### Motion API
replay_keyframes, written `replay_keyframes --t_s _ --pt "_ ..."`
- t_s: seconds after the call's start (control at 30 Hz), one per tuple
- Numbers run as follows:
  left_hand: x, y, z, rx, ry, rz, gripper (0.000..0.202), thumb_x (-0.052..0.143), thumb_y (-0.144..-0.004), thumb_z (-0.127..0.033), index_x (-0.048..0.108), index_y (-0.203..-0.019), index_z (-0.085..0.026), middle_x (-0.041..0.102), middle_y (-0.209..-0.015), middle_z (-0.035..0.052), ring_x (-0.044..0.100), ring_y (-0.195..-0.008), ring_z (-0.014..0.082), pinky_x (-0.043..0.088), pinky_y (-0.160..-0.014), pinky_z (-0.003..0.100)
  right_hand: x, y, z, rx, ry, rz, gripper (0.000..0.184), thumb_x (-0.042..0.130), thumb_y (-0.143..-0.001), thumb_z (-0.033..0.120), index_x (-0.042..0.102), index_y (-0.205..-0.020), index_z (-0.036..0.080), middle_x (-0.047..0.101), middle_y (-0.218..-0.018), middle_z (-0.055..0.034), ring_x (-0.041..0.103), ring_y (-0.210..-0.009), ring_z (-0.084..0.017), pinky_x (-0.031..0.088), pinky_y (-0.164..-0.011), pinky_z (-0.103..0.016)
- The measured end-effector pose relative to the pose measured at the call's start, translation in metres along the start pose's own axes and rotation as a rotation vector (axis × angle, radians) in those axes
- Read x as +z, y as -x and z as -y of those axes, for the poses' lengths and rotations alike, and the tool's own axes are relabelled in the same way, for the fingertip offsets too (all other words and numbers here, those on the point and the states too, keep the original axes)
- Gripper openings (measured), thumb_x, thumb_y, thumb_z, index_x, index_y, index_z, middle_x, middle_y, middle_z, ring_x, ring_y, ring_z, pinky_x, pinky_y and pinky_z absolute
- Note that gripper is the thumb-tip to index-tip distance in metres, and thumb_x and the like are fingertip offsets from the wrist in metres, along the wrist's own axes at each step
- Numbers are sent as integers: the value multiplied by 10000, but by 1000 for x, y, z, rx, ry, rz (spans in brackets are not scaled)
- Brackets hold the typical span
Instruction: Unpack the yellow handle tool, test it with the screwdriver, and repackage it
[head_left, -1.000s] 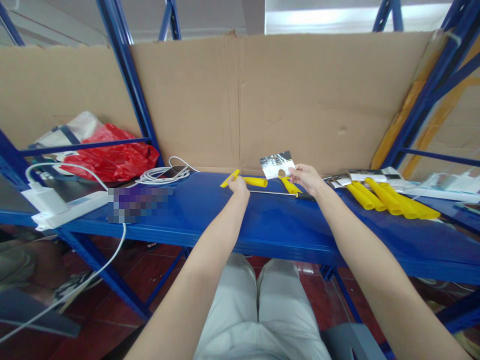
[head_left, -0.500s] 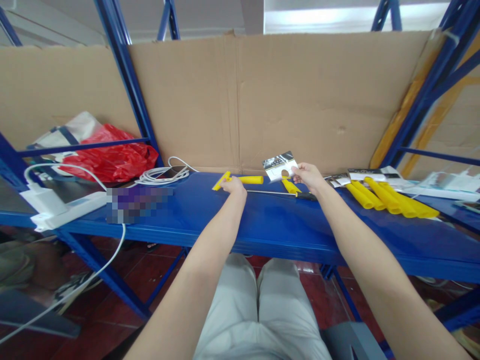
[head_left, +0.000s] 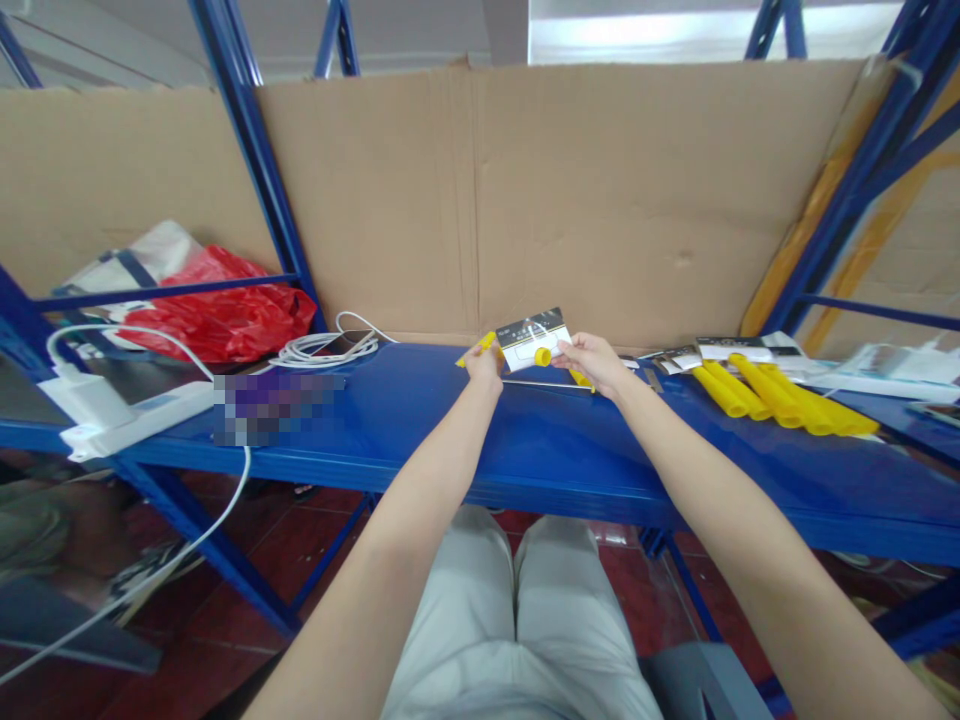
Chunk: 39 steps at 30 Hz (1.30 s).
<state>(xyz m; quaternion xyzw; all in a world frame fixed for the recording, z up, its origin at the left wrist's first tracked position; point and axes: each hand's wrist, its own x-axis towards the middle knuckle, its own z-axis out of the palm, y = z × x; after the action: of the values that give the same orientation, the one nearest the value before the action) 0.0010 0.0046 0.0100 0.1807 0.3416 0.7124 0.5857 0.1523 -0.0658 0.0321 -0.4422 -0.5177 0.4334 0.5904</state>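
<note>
My left hand (head_left: 485,367) is closed around a yellow scraper (head_left: 487,341) with a tube-like handle. Between my hands, a black-and-white printed card (head_left: 525,338) is held up, and the end of the yellow handle shows through the card's round hole. My right hand (head_left: 592,362) pinches the card's right edge. Below the card, a thin metal rod (head_left: 547,385) lies on the blue shelf (head_left: 570,440). Another yellow piece (head_left: 580,379) is partly hidden by my right hand.
Several yellow handles (head_left: 780,395) with printed cards lie to the right. On the left are a white power strip (head_left: 142,420), a coiled white cable (head_left: 322,350) and a red plastic bag (head_left: 225,315). Cardboard (head_left: 615,200) stands along the back.
My hands have come together. The card has moved left onto the scraper's handle, whose end now pokes through the hole. The scraper has turned and shifted right.
</note>
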Motion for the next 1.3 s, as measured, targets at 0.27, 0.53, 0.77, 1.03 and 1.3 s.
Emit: replay_keyframes --t_s 0.27,0.53,0.77,1.03,1.3 --pt "-2 5 1 -27 -93 69 216 665 -733 -45 616 -919 -144 678 -760 41 696 -689 148 541 -736 284 -6 -6 -4 -53 -49 -9 301 679 -838 91 484 -626 178 613 -556 25 612 -531 -75 561 -631 -203" --pt "1 20 4 -2 -349 163 105 688 -690 -136 619 -731 -205 655 -603 -9 686 -705 207 490 -780 375 -1 -5 -10 -7 -25 -40 284 665 -838 81 502 -631 185 646 -594 16 627 -551 -84 530 -533 -165" --pt "2 21 4 16 -405 217 179 579 -816 -350 679 -817 -201 726 -770 52 671 -923 264 427 -922 450 1 -3 -7 7 -46 -94 310 619 -864 38 468 -634 182 639 -580 5 655 -564 -94 583 -683 -240" --pt "6 27 4 62 -299 332 405 503 -899 -569 690 -897 -210 740 -957 91 635 -1059 290 416 -952 436 0 -4 -5 3 -60 -153 313 590 -897 72 437 -653 194 625 -559 11 671 -558 -104 582 -686 -239" --pt "7 48 1 253 -324 405 148 756 -759 -135 645 -820 -211 714 -883 21 640 -981 223 475 -886 335 2 -3 -5 -20 -115 -171 298 576 -899 70 447 -660 192 635 -551 20 670 -559 -97 559 -662 -213"
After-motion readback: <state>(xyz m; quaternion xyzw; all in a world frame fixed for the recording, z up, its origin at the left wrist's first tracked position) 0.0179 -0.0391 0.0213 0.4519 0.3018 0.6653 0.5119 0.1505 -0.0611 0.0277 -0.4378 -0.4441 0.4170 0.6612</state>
